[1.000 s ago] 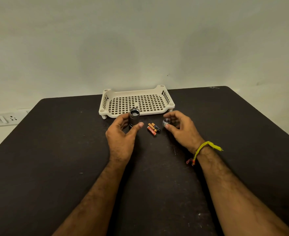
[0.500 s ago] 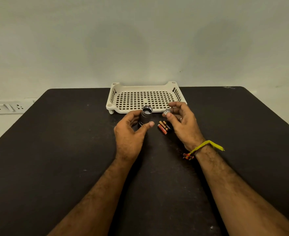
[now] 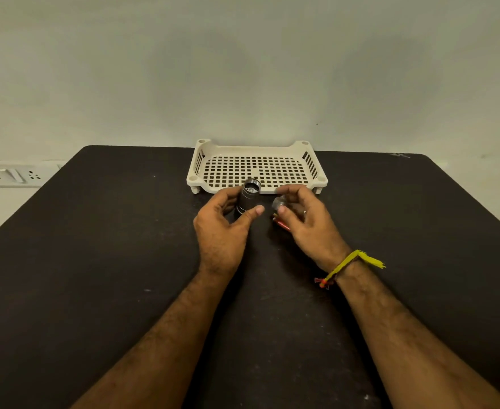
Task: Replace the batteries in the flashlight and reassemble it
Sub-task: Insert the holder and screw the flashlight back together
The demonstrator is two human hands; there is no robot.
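A: Holding what, and where?
B: Left hand grips the flashlight, upright, open end up, just before the tray. Right hand pinches the cap beside it, above the batteries.

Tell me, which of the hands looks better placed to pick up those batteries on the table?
Probably the right hand. It hovers directly over the batteries, though it already pinches a small silvery cap. The left hand is busy gripping the flashlight body.
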